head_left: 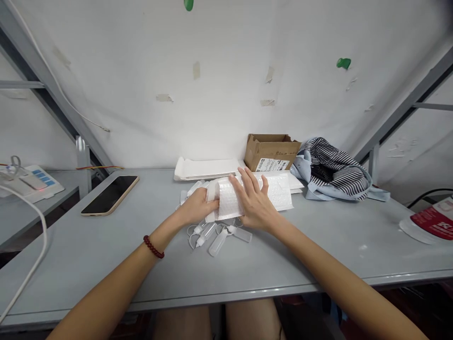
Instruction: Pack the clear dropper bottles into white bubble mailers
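White bubble mailer (226, 200) lies above the grey table (88, 255), over small plastic bottles (218, 242). Left hand (196, 206) pinches its flap end, thumb on top; underlying fingers are hidden, so their exact placement cannot be confirmed. Right hand (255, 204) rests on its face, fingers spread, not clasping. Cardboard box (271, 152) stands behind.

Brown cardboard box (262, 150): bore dark handwriting (285, 153), seemingly starting with B, remainder illegible. White paper label (272, 164) on box front: carried black print, too small to read. Red label (433, 221) on white rounded container (410, 229): showed unreadable white characters.
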Action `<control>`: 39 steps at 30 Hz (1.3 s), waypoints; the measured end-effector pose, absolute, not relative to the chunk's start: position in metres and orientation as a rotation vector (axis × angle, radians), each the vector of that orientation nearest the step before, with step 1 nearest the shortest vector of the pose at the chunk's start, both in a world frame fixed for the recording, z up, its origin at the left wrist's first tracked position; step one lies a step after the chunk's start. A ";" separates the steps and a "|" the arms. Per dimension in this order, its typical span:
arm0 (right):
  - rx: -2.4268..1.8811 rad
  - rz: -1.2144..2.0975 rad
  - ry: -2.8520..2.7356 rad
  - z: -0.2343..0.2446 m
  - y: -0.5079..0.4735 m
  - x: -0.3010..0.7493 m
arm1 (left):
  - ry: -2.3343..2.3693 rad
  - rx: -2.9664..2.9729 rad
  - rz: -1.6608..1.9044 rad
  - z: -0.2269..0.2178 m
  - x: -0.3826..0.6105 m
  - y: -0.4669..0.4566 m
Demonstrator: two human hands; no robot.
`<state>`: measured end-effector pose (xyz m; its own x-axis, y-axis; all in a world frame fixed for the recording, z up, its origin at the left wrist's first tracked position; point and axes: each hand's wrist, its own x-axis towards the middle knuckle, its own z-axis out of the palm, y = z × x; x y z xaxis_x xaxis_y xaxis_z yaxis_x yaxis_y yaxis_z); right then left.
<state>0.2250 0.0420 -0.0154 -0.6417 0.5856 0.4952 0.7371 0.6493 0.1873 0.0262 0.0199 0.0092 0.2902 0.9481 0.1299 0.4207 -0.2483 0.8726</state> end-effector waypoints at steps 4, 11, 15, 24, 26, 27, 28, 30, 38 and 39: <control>-1.054 -0.546 -2.369 -0.017 0.043 0.224 | 1.369 1.831 0.865 0.011 0.027 0.018; -1.012 -0.601 -2.310 -0.021 0.053 0.228 | 1.459 1.773 0.903 0.013 0.024 0.020; -1.100 -0.671 -2.237 -0.015 0.062 0.238 | 1.533 1.701 0.981 0.011 0.019 0.024; -1.506 -0.680 -2.149 -0.005 0.081 0.266 | 1.077 2.285 0.586 0.004 0.039 0.005; -1.532 -0.655 -2.167 -0.005 0.081 0.265 | 1.008 2.436 0.445 0.001 0.044 0.000; -1.535 -0.638 -2.178 -0.005 0.080 0.264 | 1.012 2.490 0.398 -0.001 0.046 -0.002; -1.532 -0.618 -2.192 -0.005 0.079 0.262 | 1.029 2.534 0.366 -0.002 0.047 -0.003; -1.517 -0.576 -2.223 -0.004 0.076 0.259 | 1.051 2.598 0.348 -0.005 0.049 -0.004; -1.456 -0.548 -2.301 -0.008 0.074 0.255 | 1.133 2.234 0.707 0.005 0.048 0.001; -1.451 -0.549 -2.298 -0.008 0.074 0.256 | 1.214 2.173 0.758 0.007 0.045 0.002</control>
